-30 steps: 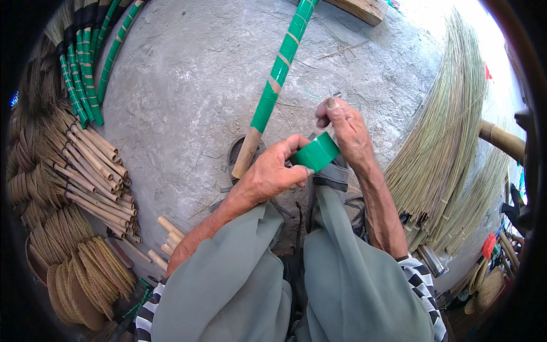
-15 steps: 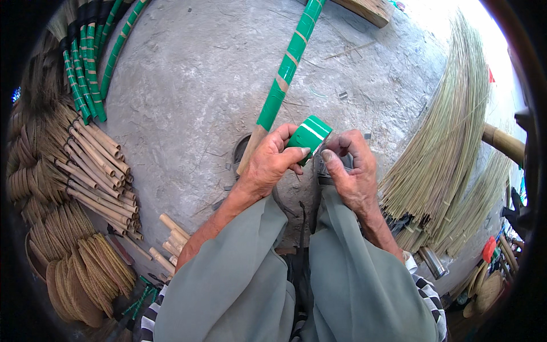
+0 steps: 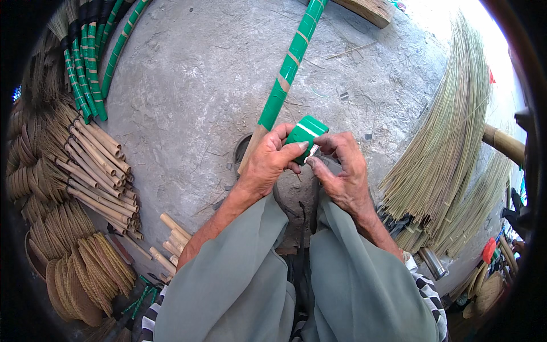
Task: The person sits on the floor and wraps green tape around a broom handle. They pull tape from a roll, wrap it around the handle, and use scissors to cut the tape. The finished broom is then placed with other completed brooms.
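The left hand (image 3: 268,163) clamps the green tape roll (image 3: 306,129); the right hand (image 3: 346,172) touches its edge, pinch unclear. Probably light, firm, slick: hold the rims.

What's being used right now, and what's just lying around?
In use:
- green tape roll, held by the left hand, right hand at its edge
- green-wrapped stick, probably

Seemingly lying about:
- straw bundle
- wooden block
- shiny metal cylinder
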`<state>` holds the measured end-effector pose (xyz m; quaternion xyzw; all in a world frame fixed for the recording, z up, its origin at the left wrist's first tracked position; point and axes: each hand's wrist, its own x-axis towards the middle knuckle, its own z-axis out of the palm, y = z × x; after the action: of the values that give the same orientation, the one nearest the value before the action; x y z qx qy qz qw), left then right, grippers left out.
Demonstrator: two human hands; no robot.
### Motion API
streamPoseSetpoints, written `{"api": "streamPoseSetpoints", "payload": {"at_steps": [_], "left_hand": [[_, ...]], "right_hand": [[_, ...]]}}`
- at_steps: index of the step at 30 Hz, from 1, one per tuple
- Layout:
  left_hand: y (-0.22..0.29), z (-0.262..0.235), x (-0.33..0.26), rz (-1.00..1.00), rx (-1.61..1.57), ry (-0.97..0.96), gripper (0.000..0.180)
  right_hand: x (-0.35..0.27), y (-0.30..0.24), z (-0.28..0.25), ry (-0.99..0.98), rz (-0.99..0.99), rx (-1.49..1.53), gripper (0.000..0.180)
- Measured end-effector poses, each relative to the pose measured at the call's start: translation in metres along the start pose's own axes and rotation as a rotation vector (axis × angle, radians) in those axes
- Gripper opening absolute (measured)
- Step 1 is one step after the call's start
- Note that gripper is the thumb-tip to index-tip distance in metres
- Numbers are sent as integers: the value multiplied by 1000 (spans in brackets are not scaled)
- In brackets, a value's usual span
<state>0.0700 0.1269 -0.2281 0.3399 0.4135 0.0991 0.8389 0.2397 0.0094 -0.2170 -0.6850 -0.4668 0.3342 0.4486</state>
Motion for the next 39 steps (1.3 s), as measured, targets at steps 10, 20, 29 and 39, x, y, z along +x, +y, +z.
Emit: {"api": "streamPoseSetpoints", "payload": {"at_steps": [10, 20, 29, 39], "left_hand": [[3, -1, 1, 12, -16, -4, 42], [-1, -2, 0, 56, -44, 7, 36], [10, 1, -12, 109, -9, 27, 36], [9, 3, -11, 110, 6, 80, 30]], "right_hand": [[-4, 1, 3, 20, 148, 102, 36], [-9, -6, 6, 26, 160, 148, 37], [-12, -12, 8, 33, 63, 104, 39], [-14, -14, 8, 62, 76, 121, 36]]}}
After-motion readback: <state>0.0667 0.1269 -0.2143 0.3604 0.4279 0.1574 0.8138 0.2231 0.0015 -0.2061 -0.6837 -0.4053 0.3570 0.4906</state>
